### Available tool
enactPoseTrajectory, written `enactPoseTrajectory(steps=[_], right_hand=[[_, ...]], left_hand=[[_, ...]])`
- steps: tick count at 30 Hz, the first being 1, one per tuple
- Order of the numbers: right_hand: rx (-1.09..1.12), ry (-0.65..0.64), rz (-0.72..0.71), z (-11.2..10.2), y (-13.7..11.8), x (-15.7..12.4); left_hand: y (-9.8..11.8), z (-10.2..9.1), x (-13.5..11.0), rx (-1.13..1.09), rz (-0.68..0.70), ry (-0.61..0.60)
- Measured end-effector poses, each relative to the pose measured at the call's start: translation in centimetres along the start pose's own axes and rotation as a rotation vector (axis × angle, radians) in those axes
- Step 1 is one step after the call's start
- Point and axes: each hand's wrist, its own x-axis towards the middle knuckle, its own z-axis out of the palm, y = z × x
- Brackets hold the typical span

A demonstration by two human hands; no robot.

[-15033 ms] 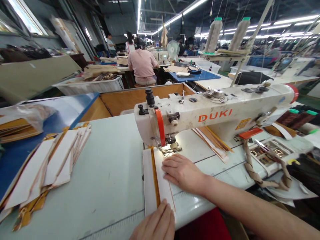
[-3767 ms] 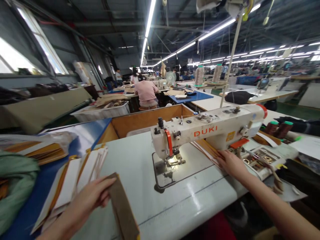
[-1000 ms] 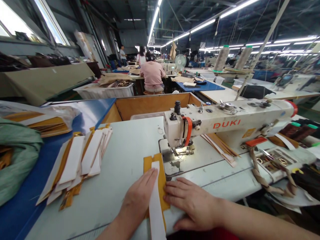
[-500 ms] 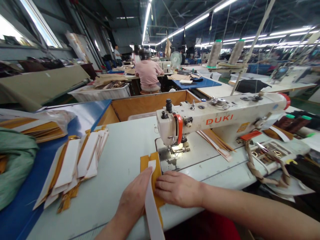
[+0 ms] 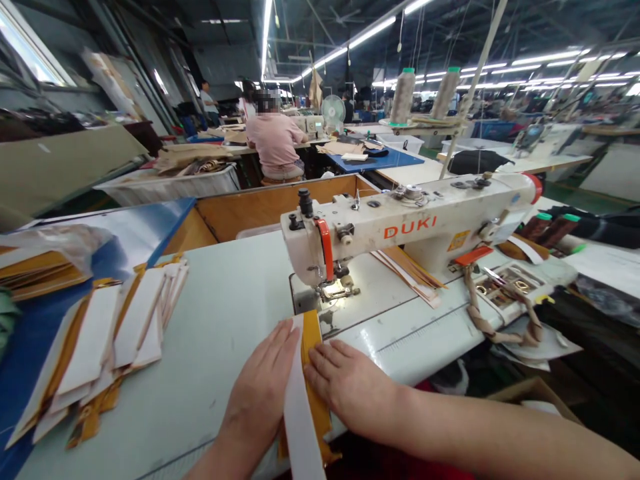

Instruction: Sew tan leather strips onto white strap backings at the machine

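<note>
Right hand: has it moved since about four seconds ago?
Yes: against the machine, the right hand has moved left and nearer the wearer, from the brown strips to the yellow piece.

Matt and paper-like against glossy and hard.

Smooth, dull white on the white strip [image 5: 303, 423]; matt, cloth- or leather-like, hard to tell which, on the mustard piece [image 5: 314, 393]. Smooth and shiny across the pale tabletop [image 5: 215, 327], lightly marked. Painted, scuffed and metal-looking on the sewing machine [image 5: 370, 230], with bare, bright metal at the needle plate [image 5: 356, 315]. Wood-like brown on the box panel [image 5: 290, 195]; clear, crinkled plastic for the bag [image 5: 83, 237]; glossy, reflective blue on the board [image 5: 135, 230].
</note>
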Motion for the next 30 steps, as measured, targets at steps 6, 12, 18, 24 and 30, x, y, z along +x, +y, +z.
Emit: enactPoseTrajectory(steps=[6,12,18,24,30], right_hand=[[0.073,0.015,0.026,0.4,-0.3,-1.6],[0.157,0.001,0.042,-0.1,0.0,-1.7],[0.220,-0.019,0.046,-0.4,0.3,-1.9],[0.245,-0.014,0.038,-0.3,0.5,-1.8],[0.271,-0.031,0.036,-0.4,0.6,-1.9]], left_hand=[[0.8,2.2,1.6,-0.050,0.013,-0.111],[0.5,2.8,1.3,-0.088,0.070,-0.151],[0.4,3.1,1.2,-0.070,0.130,-0.108],[0.2,3.7,0.9,-0.060,0.126,-0.127],[0.4,4.6,0.1,-0.102,0.068,-0.121]])
